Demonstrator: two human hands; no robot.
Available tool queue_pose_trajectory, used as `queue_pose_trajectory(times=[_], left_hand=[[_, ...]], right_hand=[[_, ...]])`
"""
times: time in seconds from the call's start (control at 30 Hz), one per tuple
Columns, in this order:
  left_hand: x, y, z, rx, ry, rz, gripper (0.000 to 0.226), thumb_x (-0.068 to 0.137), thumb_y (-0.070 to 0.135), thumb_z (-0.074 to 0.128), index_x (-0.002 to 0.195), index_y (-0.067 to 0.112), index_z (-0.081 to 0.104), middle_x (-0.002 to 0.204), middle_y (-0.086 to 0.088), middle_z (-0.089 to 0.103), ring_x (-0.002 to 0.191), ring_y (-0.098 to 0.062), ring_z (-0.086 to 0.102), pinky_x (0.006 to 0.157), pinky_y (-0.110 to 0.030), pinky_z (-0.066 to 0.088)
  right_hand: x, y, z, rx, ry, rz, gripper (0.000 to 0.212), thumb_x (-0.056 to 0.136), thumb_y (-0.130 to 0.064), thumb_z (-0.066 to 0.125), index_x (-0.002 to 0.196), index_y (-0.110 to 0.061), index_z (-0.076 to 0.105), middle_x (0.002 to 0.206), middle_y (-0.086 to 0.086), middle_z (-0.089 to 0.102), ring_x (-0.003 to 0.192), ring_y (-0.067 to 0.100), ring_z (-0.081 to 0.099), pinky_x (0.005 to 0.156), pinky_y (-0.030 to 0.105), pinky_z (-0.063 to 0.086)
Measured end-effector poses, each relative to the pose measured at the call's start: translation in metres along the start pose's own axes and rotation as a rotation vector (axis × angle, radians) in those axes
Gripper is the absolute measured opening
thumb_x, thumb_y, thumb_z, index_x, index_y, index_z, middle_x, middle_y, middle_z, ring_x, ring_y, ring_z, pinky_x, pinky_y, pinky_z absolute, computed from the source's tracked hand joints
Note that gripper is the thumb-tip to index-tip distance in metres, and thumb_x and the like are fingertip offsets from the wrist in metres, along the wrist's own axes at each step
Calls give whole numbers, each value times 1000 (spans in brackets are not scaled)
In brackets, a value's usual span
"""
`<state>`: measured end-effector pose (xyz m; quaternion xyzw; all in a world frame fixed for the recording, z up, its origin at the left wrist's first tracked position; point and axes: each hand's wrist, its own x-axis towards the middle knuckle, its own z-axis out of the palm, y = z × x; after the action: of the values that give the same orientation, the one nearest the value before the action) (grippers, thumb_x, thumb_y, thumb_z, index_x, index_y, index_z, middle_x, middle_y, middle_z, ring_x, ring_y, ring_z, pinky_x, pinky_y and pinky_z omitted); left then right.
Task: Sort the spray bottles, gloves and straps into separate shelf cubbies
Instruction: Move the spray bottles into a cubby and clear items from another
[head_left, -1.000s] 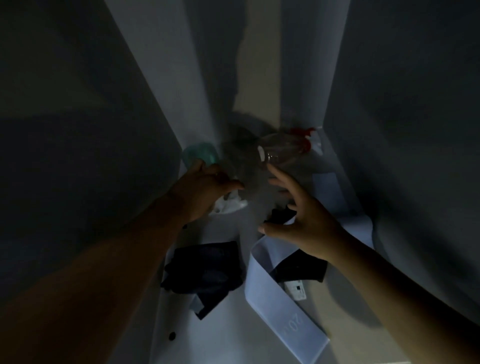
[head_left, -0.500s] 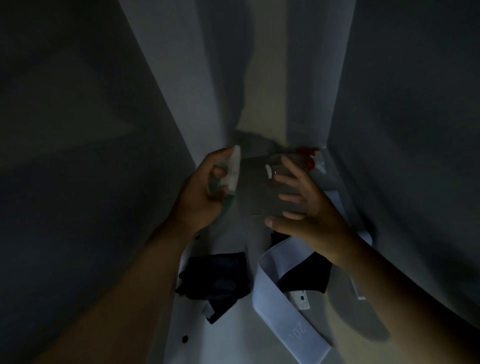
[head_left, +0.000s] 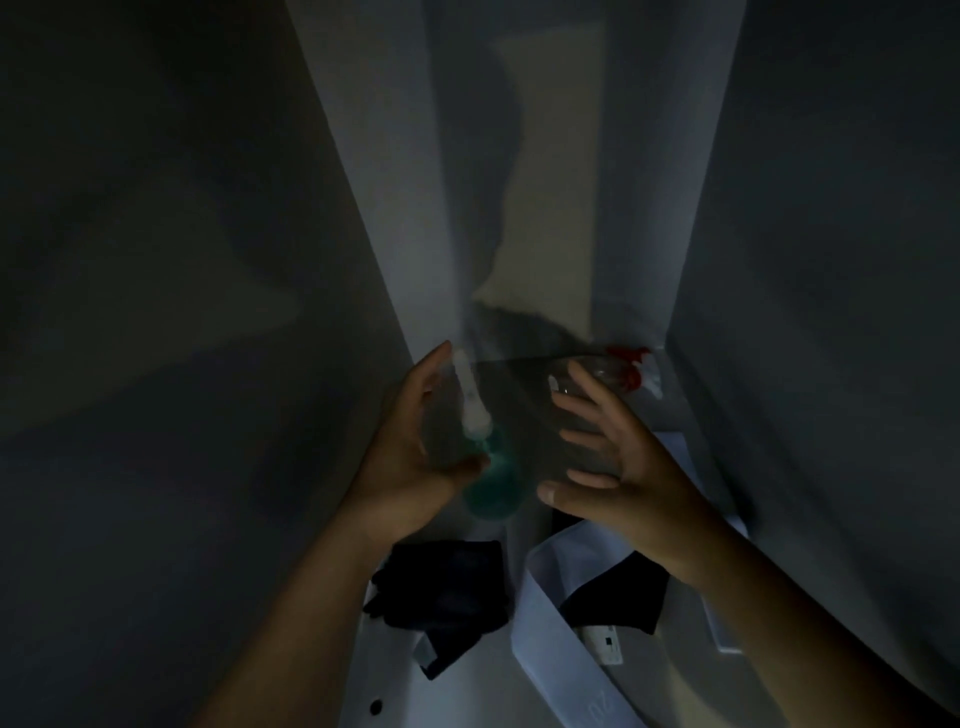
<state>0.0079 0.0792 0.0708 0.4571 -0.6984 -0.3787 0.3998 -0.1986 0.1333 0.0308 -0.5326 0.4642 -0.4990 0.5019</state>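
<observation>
Nearest, on the pale cubby floor (head_left: 467, 691), a dark glove (head_left: 447, 582) lies left of a wide pale strap (head_left: 550, 639) that loops around a second dark glove (head_left: 618, 597); a small white tag sits just beside it. Above these, the left hand (head_left: 410, 457) grips a green spray bottle (head_left: 491, 488), its white nozzle pointing away and its image blurred. The right hand (head_left: 613, 462) is open with fingers spread, holding nothing, close to the green bottle's side. Beyond its fingertips a clear spray bottle (head_left: 602, 371) with a red trigger lies on its side against the back corner. Grey panels wall both sides; the light is dim.
</observation>
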Motion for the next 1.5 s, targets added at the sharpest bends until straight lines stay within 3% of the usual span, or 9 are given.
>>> queue_pose_trajectory(times=[0.1,0.37,0.47,0.6,0.73,0.93,1.17,1.37,1.5], left_hand=[[-19,24,1,95,70,168,91,67,-5,85,131,44,42,123,44,48,118,21,46,91,-2,42],[-3,46,49,21,-160,194,86,73,8,83,145,29,41,144,11,49,133,-4,48,107,-31,47],[32,39,68,19,-296,168,86,74,9,82,147,28,40,138,22,50,125,15,47,100,-12,43],[80,27,87,198,-399,152,90,74,5,81,149,26,36,135,13,47,103,27,47,84,6,37],[114,-1,110,316,-458,144,94,71,7,84,149,25,36,147,-4,46,129,-16,51,105,-31,49],[147,-46,141,845,-443,149,100,72,34,83,153,36,23,161,4,26,151,-20,20,121,-55,19],[154,-73,163,953,-325,38,100,70,39,83,151,38,24,154,-8,34,133,-39,41,107,-49,43],[121,-69,171,662,-110,27,82,64,44,78,138,30,45,132,-9,58,122,-31,55,102,-43,48],[83,-40,161,-45,18,-49,69,74,16,85,135,7,52,117,1,63,110,-2,62,93,-17,51]], right_hand=[[-7,-1,-6,-1,61,-40,99,71,-13,87,143,-58,35,144,-30,48,134,3,48,105,41,47],[-14,7,-35,7,232,-157,97,76,11,78,149,-36,35,131,-37,56,127,-7,53,91,23,55],[-5,15,-46,19,296,-192,95,76,-1,83,154,-20,32,147,-5,54,136,15,51,103,39,52],[7,33,-55,92,403,-159,92,75,0,82,152,-24,37,147,-6,55,135,14,52,106,43,50],[15,46,-62,100,430,-142,93,75,2,82,149,-32,39,140,-19,57,131,6,54,96,29,54],[6,53,-67,41,451,-153,91,77,9,77,135,-50,42,121,-49,55,123,-12,54,92,17,53],[-14,53,-65,-73,429,-119,92,67,-26,89,131,-68,37,134,-50,44,135,-11,42,104,23,46],[-15,37,-62,53,396,-178,90,76,13,77,145,-31,40,128,-42,56,124,-14,52,86,9,50],[-16,11,-53,111,381,-193,85,79,16,72,144,-28,41,125,-34,63,119,-6,60,87,13,52]])
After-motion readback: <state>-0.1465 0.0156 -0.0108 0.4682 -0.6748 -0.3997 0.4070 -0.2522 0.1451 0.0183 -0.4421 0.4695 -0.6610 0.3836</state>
